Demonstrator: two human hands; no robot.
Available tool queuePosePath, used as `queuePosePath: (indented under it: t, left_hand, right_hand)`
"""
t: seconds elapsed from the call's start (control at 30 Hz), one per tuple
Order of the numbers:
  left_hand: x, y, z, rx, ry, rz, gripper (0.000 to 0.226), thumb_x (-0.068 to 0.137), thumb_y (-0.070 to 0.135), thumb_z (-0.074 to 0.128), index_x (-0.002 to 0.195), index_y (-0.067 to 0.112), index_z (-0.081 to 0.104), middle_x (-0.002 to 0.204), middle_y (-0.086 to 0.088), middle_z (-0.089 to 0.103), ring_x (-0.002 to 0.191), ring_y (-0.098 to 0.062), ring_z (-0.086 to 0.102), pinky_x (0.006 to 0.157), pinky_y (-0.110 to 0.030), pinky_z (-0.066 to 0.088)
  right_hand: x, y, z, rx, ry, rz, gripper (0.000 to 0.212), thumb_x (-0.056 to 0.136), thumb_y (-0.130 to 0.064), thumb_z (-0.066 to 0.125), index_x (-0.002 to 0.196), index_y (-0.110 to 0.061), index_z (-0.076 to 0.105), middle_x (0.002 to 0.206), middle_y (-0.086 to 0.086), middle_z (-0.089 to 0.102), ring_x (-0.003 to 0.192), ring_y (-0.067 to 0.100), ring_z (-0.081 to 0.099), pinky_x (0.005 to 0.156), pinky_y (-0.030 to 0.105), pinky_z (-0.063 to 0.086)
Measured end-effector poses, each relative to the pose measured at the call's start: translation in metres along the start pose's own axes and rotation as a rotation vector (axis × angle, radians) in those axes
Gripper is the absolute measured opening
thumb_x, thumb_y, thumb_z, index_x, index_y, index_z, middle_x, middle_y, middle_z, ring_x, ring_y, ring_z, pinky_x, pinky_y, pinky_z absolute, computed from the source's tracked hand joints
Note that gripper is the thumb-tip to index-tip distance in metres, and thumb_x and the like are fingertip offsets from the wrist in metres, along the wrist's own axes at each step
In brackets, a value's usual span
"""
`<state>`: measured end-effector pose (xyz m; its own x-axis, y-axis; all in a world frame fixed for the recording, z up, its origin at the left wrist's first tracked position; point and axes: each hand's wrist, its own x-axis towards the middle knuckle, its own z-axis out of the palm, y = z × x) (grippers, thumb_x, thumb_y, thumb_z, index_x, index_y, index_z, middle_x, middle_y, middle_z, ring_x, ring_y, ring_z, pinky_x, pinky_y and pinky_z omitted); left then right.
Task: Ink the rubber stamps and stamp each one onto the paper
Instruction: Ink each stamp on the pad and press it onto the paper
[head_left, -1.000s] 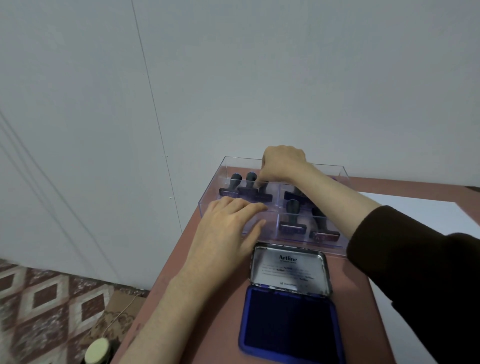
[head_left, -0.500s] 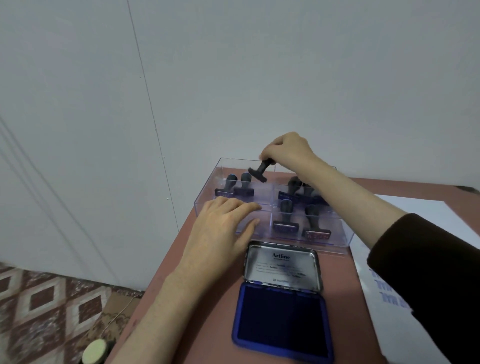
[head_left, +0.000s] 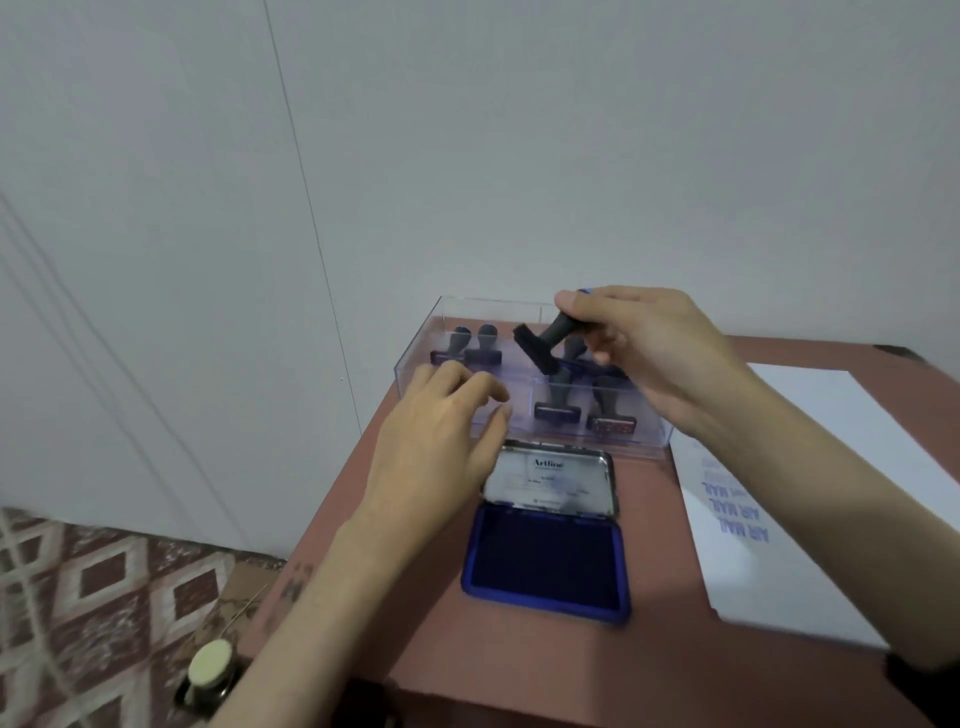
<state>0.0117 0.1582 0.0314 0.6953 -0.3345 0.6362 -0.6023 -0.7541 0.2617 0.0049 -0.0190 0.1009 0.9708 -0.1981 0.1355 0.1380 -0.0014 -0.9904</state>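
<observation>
Head view: pinches, with the right hand (head_left: 654, 353), the handle of a black rubber stamp (head_left: 540, 351) with a rectangular base, thumb and fingers curled round the grip. Holds it tilted, base down and to the left, in the air over the clear acrylic compartment box (head_left: 415, 358). Lays the left hand (head_left: 441, 447) palm down at the near left wall of the box, fingers loosely spread and holding nothing; cannot tell whether touching.

Inside the box: two dark upright stamps (head_left: 485, 351) side by side in the far left compartment, two further upright stamps (head_left: 558, 408) in the near right one.

Just in front of the box, on the reddish-brown table (head_left: 363, 597): open blue ink pad (head_left: 545, 561), metal lid (head_left: 550, 483) tipped back toward the box.

Right of pad and box: white paper sheet (head_left: 831, 467), blue "AIR MAIL" prints (head_left: 737, 519) near its left edge.

Down on the patterned floor (head_left: 78, 597), left of the table: small dark bottle (head_left: 210, 673) with a cream cap.
</observation>
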Motion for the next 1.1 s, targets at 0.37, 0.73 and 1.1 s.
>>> queuePosePath:
  t: [0.37,0.73,1.1]
  left_hand:
    - [-0.019,-0.001,0.019,-0.025,-0.251,-0.172,0.029,0.090,0.043,0.049,0.113,0.028,0.059,0.103,0.003,0.052,0.096,-0.017,0.052,0.069,-0.028,0.036]
    - [-0.022,-0.004,0.026,-0.020,-0.201,-0.138,0.029,0.091,0.043,0.050,0.110,0.024,0.062,0.105,0.002,0.052,0.098,-0.017,0.051,0.070,-0.029,0.041]
    - [-0.022,-0.003,0.026,0.005,-0.202,-0.112,0.029,0.091,0.039,0.050,0.112,0.022,0.060,0.106,0.000,0.051,0.098,-0.018,0.050,0.069,-0.026,0.035]
  right_hand:
    - [-0.078,0.045,0.001,-0.599,-0.116,-0.257,0.014,0.077,-0.033,0.072,0.079,-0.023,0.063,0.061,0.002,0.054,0.053,0.005,0.038,0.056,0.021,0.035]
    - [-0.089,0.055,0.002,-0.778,-0.225,-0.443,0.017,0.082,-0.029,0.070,0.078,-0.035,0.054,0.055,-0.005,0.052,0.053,0.008,0.043,0.051,0.016,0.032]
    - [-0.087,0.059,0.006,-0.820,-0.304,-0.608,0.026,0.081,-0.023,0.062,0.081,-0.041,0.043,0.063,-0.032,0.051,0.056,-0.005,0.048,0.057,0.006,0.032]
